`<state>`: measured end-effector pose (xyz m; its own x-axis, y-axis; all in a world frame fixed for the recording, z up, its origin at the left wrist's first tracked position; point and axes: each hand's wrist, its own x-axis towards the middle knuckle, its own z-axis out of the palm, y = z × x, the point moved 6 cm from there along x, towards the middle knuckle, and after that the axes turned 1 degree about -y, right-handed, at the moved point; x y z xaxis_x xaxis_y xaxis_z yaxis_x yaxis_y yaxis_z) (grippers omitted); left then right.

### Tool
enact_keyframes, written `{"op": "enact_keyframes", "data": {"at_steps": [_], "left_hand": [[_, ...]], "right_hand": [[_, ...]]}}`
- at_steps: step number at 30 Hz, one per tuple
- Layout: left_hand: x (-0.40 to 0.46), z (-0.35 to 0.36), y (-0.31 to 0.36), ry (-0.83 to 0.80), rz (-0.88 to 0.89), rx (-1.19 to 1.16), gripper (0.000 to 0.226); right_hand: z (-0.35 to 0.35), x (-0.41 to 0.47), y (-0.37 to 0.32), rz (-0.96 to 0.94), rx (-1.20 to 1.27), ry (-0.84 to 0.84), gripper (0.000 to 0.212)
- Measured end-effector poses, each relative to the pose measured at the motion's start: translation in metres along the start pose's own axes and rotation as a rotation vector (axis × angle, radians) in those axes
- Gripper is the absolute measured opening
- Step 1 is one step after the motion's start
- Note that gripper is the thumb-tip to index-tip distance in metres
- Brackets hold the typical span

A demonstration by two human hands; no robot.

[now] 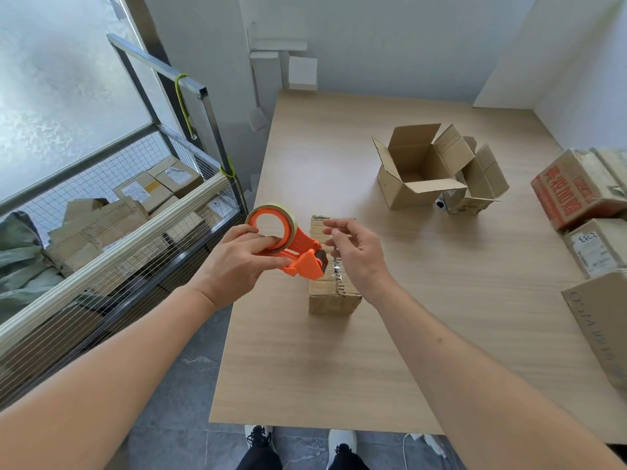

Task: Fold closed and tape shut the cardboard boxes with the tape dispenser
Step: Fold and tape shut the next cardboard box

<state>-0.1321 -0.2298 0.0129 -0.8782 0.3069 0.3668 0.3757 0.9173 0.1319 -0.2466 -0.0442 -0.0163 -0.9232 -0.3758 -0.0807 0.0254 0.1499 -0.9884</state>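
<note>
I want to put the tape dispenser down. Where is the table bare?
Bare: the near table between closed box and front edge, and the far-left stretch beside the open box. Crowded: right edge, with stacked boxes.

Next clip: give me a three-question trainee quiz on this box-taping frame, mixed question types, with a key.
1. True or false: the left hand grips the orange tape dispenser.
2. Which box on the table lies directly under the hands?
A. the small closed box
B. the open box with raised flaps
C. the red-printed box
3. Fill in: the right hand pinches a strip of ____ pulled from the dispenser.

Key: 1 true; 2 A; 3 tape.
</note>
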Motion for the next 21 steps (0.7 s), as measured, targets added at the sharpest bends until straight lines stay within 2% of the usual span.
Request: {"op": "enact_keyframes", "data": {"at_steps": [5,8,12,14,17,21], "left_hand": [[0.004,-0.001,0.002,-0.008,0.061,0.048,0.038],[0.006,0.003,0.002,-0.043,0.132,0.061,0.039],[0.007,0.013,0.001,-0.101,0.188,0.041,0.033],[0.008,0.017,0.001,-0.126,0.199,0.024,0.034],[0.008,0.020,0.000,-0.155,0.204,0.011,0.034],[0.005,0.021,0.000,-0.175,0.206,-0.008,0.033]], "right_hand": [[0.003,0.003,-0.004,-0.018,-0.066,0.007,0.021],[0.012,0.011,-0.018,-0.103,-0.165,-0.029,0.032],[0.037,0.021,-0.041,-0.354,-0.638,-0.192,0.069],[0.046,0.026,-0.041,-0.393,-0.828,-0.258,0.077],[0.047,0.029,-0.040,-0.473,-0.854,-0.292,0.053],[0.037,0.029,-0.043,-0.552,-0.788,-0.228,0.020]]}}
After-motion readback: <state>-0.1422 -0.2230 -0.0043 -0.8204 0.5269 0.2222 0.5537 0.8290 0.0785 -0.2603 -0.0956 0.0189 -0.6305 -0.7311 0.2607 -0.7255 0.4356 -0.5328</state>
